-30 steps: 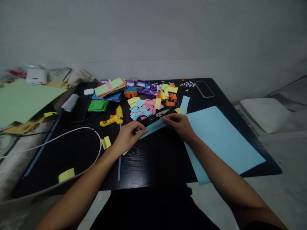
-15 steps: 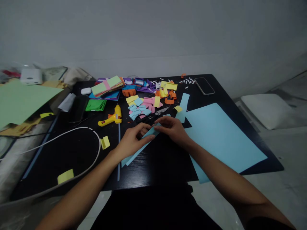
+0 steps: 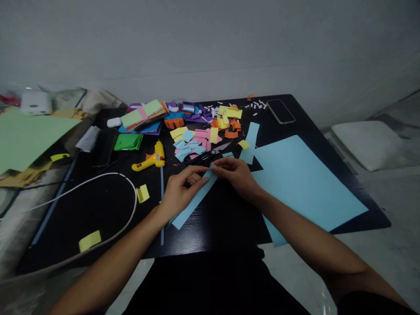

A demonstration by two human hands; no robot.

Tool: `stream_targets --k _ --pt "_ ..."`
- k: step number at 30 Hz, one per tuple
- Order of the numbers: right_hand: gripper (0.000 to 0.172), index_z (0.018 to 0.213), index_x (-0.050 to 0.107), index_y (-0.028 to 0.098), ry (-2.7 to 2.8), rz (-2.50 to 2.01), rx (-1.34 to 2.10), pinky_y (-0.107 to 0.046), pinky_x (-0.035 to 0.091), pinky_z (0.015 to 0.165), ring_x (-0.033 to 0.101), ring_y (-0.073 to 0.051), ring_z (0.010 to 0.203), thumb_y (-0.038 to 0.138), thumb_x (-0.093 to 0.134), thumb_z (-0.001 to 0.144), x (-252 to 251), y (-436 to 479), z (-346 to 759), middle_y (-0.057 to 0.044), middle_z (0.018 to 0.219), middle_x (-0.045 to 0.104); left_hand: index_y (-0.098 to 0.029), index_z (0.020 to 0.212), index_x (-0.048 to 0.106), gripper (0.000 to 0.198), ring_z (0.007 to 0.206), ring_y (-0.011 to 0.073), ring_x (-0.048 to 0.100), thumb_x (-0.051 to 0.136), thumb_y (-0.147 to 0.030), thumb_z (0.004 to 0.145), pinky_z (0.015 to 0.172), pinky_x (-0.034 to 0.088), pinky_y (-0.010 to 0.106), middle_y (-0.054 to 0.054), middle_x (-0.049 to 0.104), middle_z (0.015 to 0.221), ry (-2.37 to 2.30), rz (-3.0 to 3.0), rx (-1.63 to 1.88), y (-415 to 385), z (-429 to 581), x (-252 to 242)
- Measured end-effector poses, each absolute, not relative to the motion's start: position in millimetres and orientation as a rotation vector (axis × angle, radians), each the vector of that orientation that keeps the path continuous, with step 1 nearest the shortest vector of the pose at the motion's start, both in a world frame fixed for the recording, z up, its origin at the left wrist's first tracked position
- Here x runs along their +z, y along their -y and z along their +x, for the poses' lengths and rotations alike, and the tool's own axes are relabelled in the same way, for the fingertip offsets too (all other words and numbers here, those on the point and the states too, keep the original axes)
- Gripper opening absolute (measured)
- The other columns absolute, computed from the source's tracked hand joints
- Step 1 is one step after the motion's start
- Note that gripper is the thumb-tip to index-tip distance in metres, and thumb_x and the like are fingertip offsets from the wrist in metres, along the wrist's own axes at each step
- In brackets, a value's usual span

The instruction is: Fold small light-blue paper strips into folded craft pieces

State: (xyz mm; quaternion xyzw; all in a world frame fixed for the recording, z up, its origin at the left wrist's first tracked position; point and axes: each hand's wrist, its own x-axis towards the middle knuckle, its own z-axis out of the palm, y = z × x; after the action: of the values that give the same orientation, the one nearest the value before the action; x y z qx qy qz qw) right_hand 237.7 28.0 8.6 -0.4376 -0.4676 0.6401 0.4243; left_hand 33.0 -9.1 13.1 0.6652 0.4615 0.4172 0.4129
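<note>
Between both hands a light blue paper strip [image 3: 193, 203] slants up from lower left to upper right above the black table. My left hand [image 3: 182, 188] is closed on its middle, the thumb lying along the top face. At the strip's far end my right hand [image 3: 236, 175] pinches the tip between thumb and fingers. Just beyond the hands lie black-handled scissors [image 3: 215, 151], partly hidden by small folded paper pieces. A large light blue sheet [image 3: 305, 183] lies to the right, partly under my right forearm, with a cut blue strip [image 3: 251, 142] beside it.
A yellow glue gun [image 3: 154, 157] lies left of the hands, above a glue stick [image 3: 162, 205]. A white cable [image 3: 131, 210] loops across the left side. Folded coloured papers [image 3: 144, 114] are stacked at the back. A phone [image 3: 280, 111] rests at the back right.
The blue strip has turned so that more of its flat face shows. Both hands keep hold of it with only slight shifts of the fingers. The camera view has moved a little.
</note>
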Motion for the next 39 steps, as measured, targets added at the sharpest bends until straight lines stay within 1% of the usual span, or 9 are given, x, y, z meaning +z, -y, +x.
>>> stream_targets --k 7,11,14,17,21,30,34,36,39 --pt "0.027 0.086 0.081 0.024 1.128 -1.089 1.598 -0.037 0.06 0.082 0.073 -0.019 0.079 0.041 0.093 0.069 7.4 -28.2 236.1 -0.001 0.087 0.08 -0.024 0.121 0.073 0.029 0.064 0.0119 0.065 0.074 -0.036 0.095 0.065 0.052 0.025 -0.003 0.072 0.074 -1.192 1.667 1.04 10.3 31.8 10.8" --pt "0.031 0.087 0.079 0.023 1.125 -1.07 1.565 -0.035 0.059 0.077 0.072 -0.017 0.075 0.042 0.094 0.068 7.7 -27.5 235.1 -0.001 0.082 0.078 -0.022 0.117 0.078 0.028 0.066 0.0123 0.066 0.075 -0.037 0.094 0.065 0.053 0.025 -0.001 0.074 0.074 -1.236 1.654 1.057 11.4 33.4 9.4" --pt "0.032 0.089 0.078 0.024 1.134 -1.068 1.54 -0.034 0.058 0.074 0.07 -0.016 0.072 0.042 0.094 0.069 7.8 -26.6 234.8 0.0 0.079 0.077 -0.022 0.114 0.08 0.026 0.07 0.0131 0.068 0.076 -0.036 0.092 0.068 0.055 0.025 0.001 0.077 0.081 -1.264 1.64 1.062 11.3 34.5 8.7" --pt "0.032 0.09 0.077 0.024 1.177 -1.088 1.499 -0.036 0.059 0.079 0.072 -0.018 0.079 0.044 0.092 0.071 7.4 -26.4 235.0 -0.001 0.084 0.078 -0.023 0.112 0.082 0.024 0.072 0.0134 0.068 0.077 -0.034 0.091 0.067 0.056 0.026 0.002 0.078 0.086 -1.246 1.64 1.088 9.6 35.2 9.2" --pt "0.035 0.089 0.078 0.024 1.186 -1.094 1.484 -0.038 0.059 0.085 0.073 -0.021 0.086 0.047 0.093 0.069 5.6 -27.2 235.3 -0.002 0.088 0.079 -0.023 0.102 0.084 0.018 0.073 0.0137 0.068 0.082 -0.031 0.087 0.065 0.056 0.025 0.002 0.076 0.084 -1.232 1.643 1.157 6.9 35.9 10.3" --pt "0.033 0.089 0.079 0.025 1.199 -1.098 1.459 -0.041 0.06 0.087 0.075 -0.022 0.089 0.048 0.092 0.071 5.6 -26.2 235.5 -0.003 0.091 0.08 -0.023 0.102 0.084 0.017 0.072 0.0138 0.071 0.082 -0.027 0.085 0.068 0.06 0.027 0.002 0.079 0.086 -1.25 1.537 1.135 7.7 37.6 11.9" --pt "0.031 0.089 0.079 0.024 1.18 -1.088 1.459 -0.041 0.06 0.088 0.075 -0.021 0.088 0.046 0.092 0.07 5.2 -26.2 235.5 -0.002 0.089 0.08 -0.022 0.108 0.083 0.025 0.072 0.0138 0.071 0.083 -0.027 0.084 0.071 0.061 0.028 0.002 0.08 0.087 -1.266 1.501 1.142 9.1 39.0 13.2" --pt "0.032 0.089 0.079 0.024 1.171 -1.095 1.46 -0.041 0.06 0.089 0.074 -0.021 0.087 0.045 0.093 0.069 4.8 -26.4 235.2 -0.002 0.088 0.08 -0.023 0.108 0.083 0.024 0.072 0.0135 0.07 0.083 -0.026 0.084 0.07 0.06 0.027 0.002 0.079 0.086 -1.268 1.514 1.158 9.5 39.2 13.3" --pt "0.034 0.088 0.079 0.023 1.151 -1.101 1.463 -0.04 0.059 0.088 0.074 -0.021 0.086 0.046 0.094 0.067 4.7 -26.0 234.8 -0.002 0.088 0.079 -0.025 0.102 0.085 0.017 0.071 0.0126 0.066 0.082 -0.025 0.085 0.066 0.056 0.026 0.001 0.076 0.083 -1.266 1.595 1.175 9.3 39.0 12.5"
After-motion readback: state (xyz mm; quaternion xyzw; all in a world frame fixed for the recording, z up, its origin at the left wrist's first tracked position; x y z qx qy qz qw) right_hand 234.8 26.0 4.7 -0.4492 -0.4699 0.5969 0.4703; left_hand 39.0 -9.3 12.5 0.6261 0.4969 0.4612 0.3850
